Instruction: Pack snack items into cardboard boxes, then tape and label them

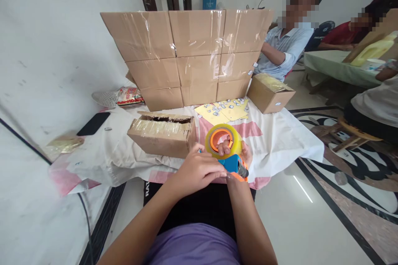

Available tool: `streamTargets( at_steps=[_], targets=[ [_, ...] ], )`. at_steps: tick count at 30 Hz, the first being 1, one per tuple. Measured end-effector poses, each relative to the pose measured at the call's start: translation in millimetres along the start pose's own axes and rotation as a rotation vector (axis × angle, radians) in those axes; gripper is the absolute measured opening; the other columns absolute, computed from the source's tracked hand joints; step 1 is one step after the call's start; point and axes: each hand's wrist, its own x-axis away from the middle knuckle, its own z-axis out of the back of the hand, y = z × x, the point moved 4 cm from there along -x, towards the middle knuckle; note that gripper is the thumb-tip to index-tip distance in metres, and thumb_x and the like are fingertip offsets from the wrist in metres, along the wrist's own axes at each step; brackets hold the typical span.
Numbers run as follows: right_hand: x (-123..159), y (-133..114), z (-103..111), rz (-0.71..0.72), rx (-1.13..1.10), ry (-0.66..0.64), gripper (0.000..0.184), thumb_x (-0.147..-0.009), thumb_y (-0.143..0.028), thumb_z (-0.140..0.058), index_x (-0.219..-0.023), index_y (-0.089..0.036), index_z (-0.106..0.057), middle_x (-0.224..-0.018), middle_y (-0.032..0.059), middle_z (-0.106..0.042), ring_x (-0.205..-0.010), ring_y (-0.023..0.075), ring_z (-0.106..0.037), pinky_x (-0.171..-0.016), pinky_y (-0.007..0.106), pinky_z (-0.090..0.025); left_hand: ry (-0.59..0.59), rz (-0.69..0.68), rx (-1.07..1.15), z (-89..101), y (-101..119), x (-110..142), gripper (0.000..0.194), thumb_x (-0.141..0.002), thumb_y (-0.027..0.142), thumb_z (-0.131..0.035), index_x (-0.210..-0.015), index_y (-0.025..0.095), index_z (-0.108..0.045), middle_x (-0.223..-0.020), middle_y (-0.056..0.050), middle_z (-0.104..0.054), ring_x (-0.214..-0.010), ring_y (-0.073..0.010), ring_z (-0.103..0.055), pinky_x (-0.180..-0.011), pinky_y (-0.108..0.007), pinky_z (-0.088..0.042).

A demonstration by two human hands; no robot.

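A tape dispenser (pixel 231 163) in blue and orange, loaded with a wide yellow roll of packing tape (pixel 211 132), is held over the table's front edge. My right hand (pixel 246 153) grips it, its fingers showing through the orange core. My left hand (pixel 200 167) is curled against the dispenser's blue front, thumb along the blue part; its other fingertips are partly hidden. Just beyond the left hand, a small cardboard box (pixel 161 134) lies with tape across its top and a ragged gap along the back edge.
A wall of stacked cardboard boxes (pixel 199 66) stands at the back. Yellow sheets with small labels (pixel 224 110) lie before it. Another taped box (pixel 270 95) is at right, a black phone (pixel 93 124) at left. A person in a light shirt (pixel 280 49) sits behind; others sit farther right.
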Motion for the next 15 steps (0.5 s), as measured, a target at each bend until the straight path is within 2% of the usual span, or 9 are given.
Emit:
streamTargets(
  at_steps=[4,7,11,15],
  targets=[
    [0,0,14,-0.037,-0.134,0.071,0.036,-0.086,-0.057,-0.059,-0.073,-0.024,-0.058,-0.061,-0.0017,-0.047,-0.057,0.0168,-0.047,-0.059,0.033,-0.049,-0.045,-0.026,0.036,-7.3,-2,-10,0.021,-0.102,0.032,-0.058,-0.092,0.024,-0.075,-0.086,0.003,-0.077,-0.085,-0.0126,-0.067,-0.089,-0.034,-0.029],
    [2,-8,21,-0.055,-0.138,0.111,0.035,-0.085,-0.056,-0.061,-0.072,-0.024,-0.056,-0.063,-0.0024,-0.048,-0.057,0.0161,-0.049,-0.061,0.035,-0.053,-0.081,0.018,0.092,-17.6,-14,-9,0.022,-0.101,0.031,-0.057,-0.091,0.023,-0.076,-0.091,0.001,-0.079,-0.086,-0.0141,-0.069,-0.088,-0.033,-0.033],
    [8,-34,23,0.061,-0.099,0.165,0.035,-0.087,-0.056,-0.057,-0.073,-0.024,-0.059,-0.071,0.0007,-0.059,-0.065,0.019,-0.061,-0.072,0.04,-0.059,-0.003,0.232,0.37,-30.3,-37,4,0.021,-0.096,0.029,-0.063,-0.084,0.022,-0.077,-0.087,0.0,-0.08,-0.083,-0.016,-0.071,-0.084,-0.029,-0.043],
    [-6,-61,37,0.26,0.054,0.301,0.027,-0.083,-0.046,-0.057,-0.092,-0.022,-0.067,-0.078,0.0034,-0.069,-0.076,0.0222,-0.07,-0.074,0.039,-0.061,0.145,0.473,0.588,-31.6,-51,20,0.022,-0.09,0.034,-0.066,-0.078,0.019,-0.077,-0.076,-0.003,-0.076,-0.075,-0.0171,-0.069,-0.07,-0.025,-0.047]
  ],
)
